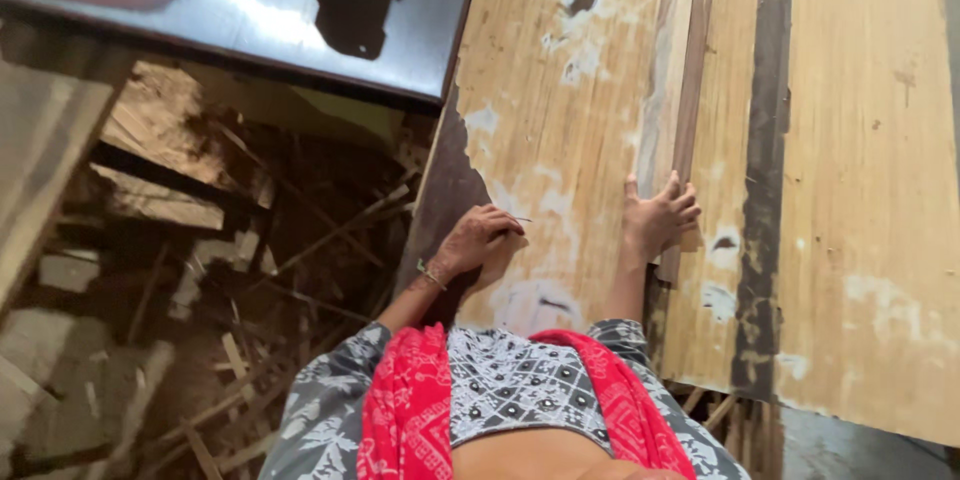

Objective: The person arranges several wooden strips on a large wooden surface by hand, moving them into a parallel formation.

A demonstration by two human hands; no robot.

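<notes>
The long wooden strip [672, 90] lies flat on the bench [860, 190], its long axis running away from the person, near end by the body and far end pointing up toward the top edge of the view, tilted just slightly to the right. It looks like two pieces side by side: a paler plank on the left, a darker, narrower one along its right edge.

The right hand [658, 218] sits on the strip's near end, palm down, fingers spread and flat over the wood, pressing rather than gripping; nothing is closed in its grip.

The left hand [478, 240] rests on the bench well to the left of the strip, fingers curled in, pinching a thin pencil-like stick [515, 220] whose tip pokes out to the right. What exactly the stick is, too small to tell.

The bench top is worn pale board with patches peeled off and a dark band running lengthwise on the right. Beyond the left edge, wood scraps [230, 340] litter the floor, and a dark glossy panel [300, 10] sits at top left.
</notes>
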